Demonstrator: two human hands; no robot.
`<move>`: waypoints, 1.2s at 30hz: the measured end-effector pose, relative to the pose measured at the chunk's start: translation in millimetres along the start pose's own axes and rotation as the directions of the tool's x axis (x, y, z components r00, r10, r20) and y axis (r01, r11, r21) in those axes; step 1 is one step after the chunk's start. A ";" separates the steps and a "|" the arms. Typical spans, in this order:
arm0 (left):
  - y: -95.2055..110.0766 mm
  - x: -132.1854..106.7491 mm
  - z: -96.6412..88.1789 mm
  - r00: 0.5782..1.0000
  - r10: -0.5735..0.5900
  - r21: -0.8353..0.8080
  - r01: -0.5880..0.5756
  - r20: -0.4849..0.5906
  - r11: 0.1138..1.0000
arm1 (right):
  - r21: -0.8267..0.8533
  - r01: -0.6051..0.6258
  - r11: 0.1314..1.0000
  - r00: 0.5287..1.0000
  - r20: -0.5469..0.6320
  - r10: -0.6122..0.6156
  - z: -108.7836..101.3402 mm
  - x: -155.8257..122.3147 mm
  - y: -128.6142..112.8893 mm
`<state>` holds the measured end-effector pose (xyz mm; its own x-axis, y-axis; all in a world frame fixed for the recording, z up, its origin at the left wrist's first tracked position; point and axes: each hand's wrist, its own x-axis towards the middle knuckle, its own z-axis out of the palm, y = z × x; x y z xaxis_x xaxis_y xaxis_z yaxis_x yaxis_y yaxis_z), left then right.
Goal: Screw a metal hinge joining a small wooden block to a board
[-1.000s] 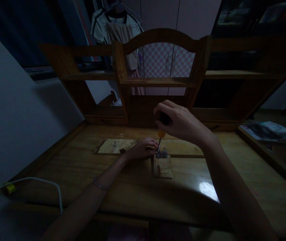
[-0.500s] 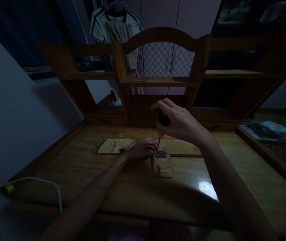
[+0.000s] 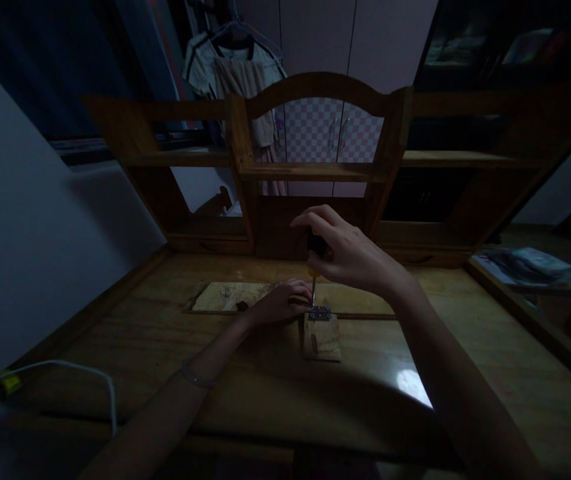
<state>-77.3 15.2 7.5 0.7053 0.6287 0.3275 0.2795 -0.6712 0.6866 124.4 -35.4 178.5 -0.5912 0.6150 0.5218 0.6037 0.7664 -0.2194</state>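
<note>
My right hand [image 3: 348,252] is wrapped round the dark handle of a screwdriver [image 3: 314,270] that stands upright, its tip on a small metal hinge [image 3: 320,313]. The hinge sits at the far edge of a small wooden block [image 3: 321,340], against a long flat wooden board [image 3: 225,297]. My left hand [image 3: 278,303] lies on the board just left of the hinge, fingers curled beside the screwdriver's shaft. Whether it pinches anything is hidden in the dim light.
The work lies on a wooden desk [image 3: 245,380] with a shelf hutch [image 3: 315,167] at the back. A white cable [image 3: 65,373] lies at the front left. Papers [image 3: 530,260] rest at the right edge. Clothes [image 3: 235,73] hang behind.
The view has shifted slightly, so everything sits lower in the picture. My right hand's fingers have changed their position a little on the screwdriver handle; the left hand stays beside the hinge.
</note>
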 end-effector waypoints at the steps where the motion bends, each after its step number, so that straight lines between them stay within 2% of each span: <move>1: 1.2 -0.4 -0.1 1.000 -0.017 -0.001 0.017 0.000 1.000 | 0.008 0.000 1.000 1.000 0.007 0.000 -0.5 -0.6 -1.5; 4: 4.6 -0.9 0.5 0.999 -0.036 0.017 0.036 0.006 0.999 | -0.023 -0.014 1.000 1.000 0.009 0.015 0.6 -1.2 -3.1; 9: 10.4 -0.1 2.7 0.999 0.012 0.099 -0.016 0.038 0.995 | -0.127 -0.054 0.990 0.998 -0.043 0.049 6.9 2.7 1.2; 15: 17.8 1.6 1.9 0.998 -0.032 0.064 0.029 0.048 0.998 | -0.007 -0.013 1.000 0.999 -0.038 0.012 5.9 2.1 -0.5; 21: 17.6 2.1 3.8 0.998 -0.056 0.080 0.053 0.024 0.995 | 0.031 -0.010 0.999 0.999 -0.034 0.011 1.9 0.8 -2.6; 26: 14.0 0.7 6.8 0.998 -0.068 0.053 0.068 0.000 0.996 | 0.018 0.008 1.000 1.000 0.005 -0.008 0.3 0.8 -4.4; 30: 12.6 0.6 8.1 0.999 -0.050 0.050 0.050 -0.015 0.997 | -0.032 -0.030 0.999 0.999 -0.031 0.029 3.5 1.5 -4.0; 36: 9.3 1.0 7.8 0.995 -0.100 0.029 0.101 -0.017 0.994 | 0.027 -0.016 1.000 1.000 -0.024 0.017 3.2 0.3 -3.9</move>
<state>-68.9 6.5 9.1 0.6627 0.6994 0.2679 0.3682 -0.6157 0.6966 120.2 -37.6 176.9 -0.5683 0.6231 0.5374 0.5984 0.7613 -0.2499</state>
